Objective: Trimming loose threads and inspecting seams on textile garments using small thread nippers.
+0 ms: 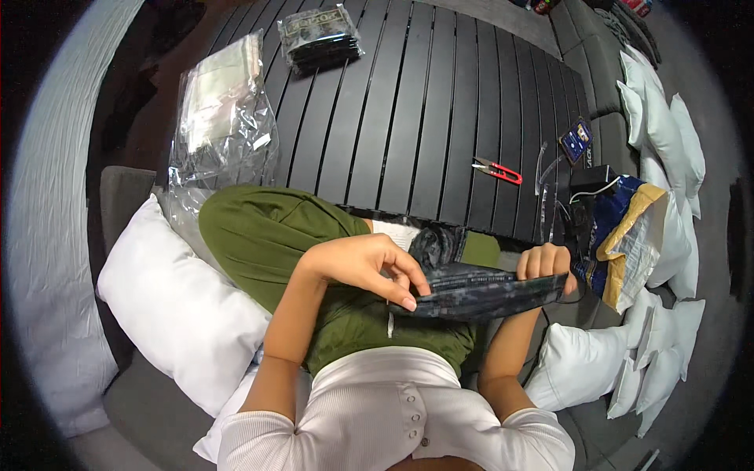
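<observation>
A folded strip of dark camouflage cloth is stretched above my lap. My left hand pinches its left end between thumb and fingers. At the other end my right hand is closed over the upper edge, with the fingers curled and the thumb partly hidden. Pale lettering runs along a band on the cloth. More dark patterned fabric lies behind it, between my knees and the table edge. A thin dark cord hangs by my right hand.
Ahead stands a black slatted table. On it are red-handled thread snips, a clear bag with pale cloth, a plastic-wrapped dark stack and a phone-like item. A blue-and-tan bag and white pillows sit beside me.
</observation>
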Demonstrator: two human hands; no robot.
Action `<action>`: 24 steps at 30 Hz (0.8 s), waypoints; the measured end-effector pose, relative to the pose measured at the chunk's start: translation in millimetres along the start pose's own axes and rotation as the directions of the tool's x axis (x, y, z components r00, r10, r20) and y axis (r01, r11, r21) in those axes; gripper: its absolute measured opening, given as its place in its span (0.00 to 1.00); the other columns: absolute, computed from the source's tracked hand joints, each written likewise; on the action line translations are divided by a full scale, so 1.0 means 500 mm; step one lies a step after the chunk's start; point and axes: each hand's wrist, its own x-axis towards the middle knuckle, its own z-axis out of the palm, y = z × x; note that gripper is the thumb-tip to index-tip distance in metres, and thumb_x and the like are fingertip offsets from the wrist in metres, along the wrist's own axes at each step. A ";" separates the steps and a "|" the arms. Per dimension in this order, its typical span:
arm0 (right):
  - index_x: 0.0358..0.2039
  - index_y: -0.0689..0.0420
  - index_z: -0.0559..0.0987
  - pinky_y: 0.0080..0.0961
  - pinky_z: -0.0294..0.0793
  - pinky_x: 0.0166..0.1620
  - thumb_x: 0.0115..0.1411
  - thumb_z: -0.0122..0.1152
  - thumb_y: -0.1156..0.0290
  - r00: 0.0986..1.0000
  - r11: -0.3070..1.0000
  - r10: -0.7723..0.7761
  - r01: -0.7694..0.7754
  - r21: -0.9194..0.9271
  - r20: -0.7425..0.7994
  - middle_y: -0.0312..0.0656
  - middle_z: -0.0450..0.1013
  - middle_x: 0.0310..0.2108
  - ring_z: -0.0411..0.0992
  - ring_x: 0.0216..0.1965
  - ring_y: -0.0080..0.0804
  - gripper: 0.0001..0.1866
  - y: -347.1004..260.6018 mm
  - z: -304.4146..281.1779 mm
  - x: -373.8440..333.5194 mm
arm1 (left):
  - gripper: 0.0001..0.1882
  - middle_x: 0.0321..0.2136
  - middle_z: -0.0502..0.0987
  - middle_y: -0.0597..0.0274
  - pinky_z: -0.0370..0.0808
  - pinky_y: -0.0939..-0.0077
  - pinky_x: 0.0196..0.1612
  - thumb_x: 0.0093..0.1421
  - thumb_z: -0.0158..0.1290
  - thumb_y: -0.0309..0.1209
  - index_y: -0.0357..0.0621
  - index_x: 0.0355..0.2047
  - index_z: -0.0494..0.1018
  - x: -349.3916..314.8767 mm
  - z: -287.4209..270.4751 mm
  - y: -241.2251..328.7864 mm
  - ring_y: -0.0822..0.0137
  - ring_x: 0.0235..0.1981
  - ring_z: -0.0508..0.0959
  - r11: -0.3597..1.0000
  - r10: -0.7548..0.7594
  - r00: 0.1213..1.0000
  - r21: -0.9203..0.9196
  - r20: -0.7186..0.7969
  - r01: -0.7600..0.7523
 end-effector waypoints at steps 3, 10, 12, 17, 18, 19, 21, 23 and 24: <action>0.09 0.54 0.60 0.22 0.60 0.16 0.50 0.53 0.68 0.998 0.998 0.010 -0.014 -0.056 -0.057 0.36 0.60 0.08 0.59 0.09 0.25 0.18 -0.005 -0.007 -0.002 | 0.10 0.20 0.74 0.64 0.67 0.81 0.31 0.48 0.57 0.29 0.33 0.27 0.74 0.005 0.002 -0.002 0.76 0.25 0.71 0.998 0.035 0.999 0.055 0.021 -0.037; 0.36 0.57 0.62 0.19 0.58 0.26 0.54 0.48 0.72 0.510 0.756 -0.270 -0.413 -0.507 -0.817 0.35 0.55 0.20 0.55 0.22 0.23 0.10 0.015 0.030 0.030 | 0.11 0.15 0.65 0.62 0.59 0.77 0.22 0.51 0.54 0.29 0.32 0.20 0.70 -0.035 -0.003 0.025 0.72 0.18 0.63 0.970 0.242 0.946 0.068 -0.216 -0.232; 0.38 0.56 0.62 0.18 0.58 0.25 0.54 0.48 0.73 0.570 0.823 -0.249 -0.302 -0.481 -0.783 0.35 0.55 0.19 0.55 0.22 0.23 0.11 0.011 0.049 0.043 | 0.14 0.13 0.64 0.61 0.54 0.76 0.19 0.49 0.54 0.31 0.32 0.16 0.68 -0.063 -0.004 0.025 0.71 0.16 0.61 0.952 0.306 0.904 0.062 -0.300 -0.301; 0.38 0.54 0.60 0.17 0.58 0.23 0.54 0.47 0.75 0.664 0.905 -0.230 -0.123 -0.407 -0.712 0.35 0.55 0.17 0.55 0.18 0.23 0.12 0.029 0.096 0.075 | 0.16 0.13 0.60 0.66 0.53 0.80 0.19 0.49 0.54 0.35 0.37 0.14 0.64 -0.100 0.004 0.023 0.74 0.16 0.58 0.978 0.172 0.850 -0.018 -0.498 -0.208; 0.38 0.54 0.60 0.17 0.58 0.23 0.54 0.47 0.75 0.665 0.904 -0.234 -0.119 -0.411 -0.709 0.35 0.55 0.17 0.55 0.18 0.23 0.12 0.039 0.106 0.087 | 0.16 0.13 0.60 0.66 0.53 0.80 0.19 0.49 0.54 0.35 0.37 0.14 0.64 -0.102 0.019 0.037 0.74 0.16 0.58 0.978 0.174 0.851 -0.013 -0.495 -0.208; 0.36 0.53 0.59 0.18 0.58 0.23 0.54 0.47 0.75 0.665 0.914 -0.231 -0.101 -0.393 -0.710 0.35 0.55 0.17 0.55 0.18 0.23 0.11 0.049 0.113 0.090 | 0.10 0.16 0.63 0.69 0.56 0.84 0.22 0.51 0.52 0.30 0.37 0.19 0.66 -0.094 0.036 0.048 0.78 0.19 0.60 0.969 0.117 0.827 -0.118 -0.551 -0.216; 0.30 0.52 0.56 0.20 0.59 0.22 0.53 0.50 0.75 0.644 0.920 -0.237 -0.091 -0.381 -0.728 0.35 0.57 0.15 0.57 0.18 0.24 0.12 0.076 0.132 0.107 | 0.03 0.20 0.66 0.74 0.58 0.91 0.25 0.53 0.50 0.23 0.40 0.27 0.67 -0.066 0.078 0.063 0.84 0.22 0.62 0.930 0.107 0.746 -0.198 -0.658 -0.309; 0.29 0.53 0.55 0.22 0.61 0.24 0.53 0.51 0.75 0.648 0.896 -0.279 -0.090 -0.435 -0.709 0.39 0.61 0.16 0.59 0.20 0.27 0.13 0.100 0.148 0.108 | 0.07 0.16 0.59 0.77 0.52 0.91 0.22 0.49 0.53 0.28 0.39 0.26 0.67 -0.012 0.124 0.089 0.85 0.18 0.55 0.957 0.062 0.622 -0.131 -0.780 -0.259; 0.28 0.53 0.54 0.25 0.63 0.26 0.53 0.51 0.75 0.658 0.875 -0.313 -0.081 -0.478 -0.685 0.42 0.64 0.17 0.61 0.21 0.30 0.14 0.112 0.159 0.114 | 0.06 0.15 0.59 0.78 0.52 0.91 0.22 0.49 0.53 0.26 0.38 0.27 0.69 -0.004 0.138 0.099 0.86 0.17 0.55 0.976 0.068 0.605 -0.073 -0.794 -0.206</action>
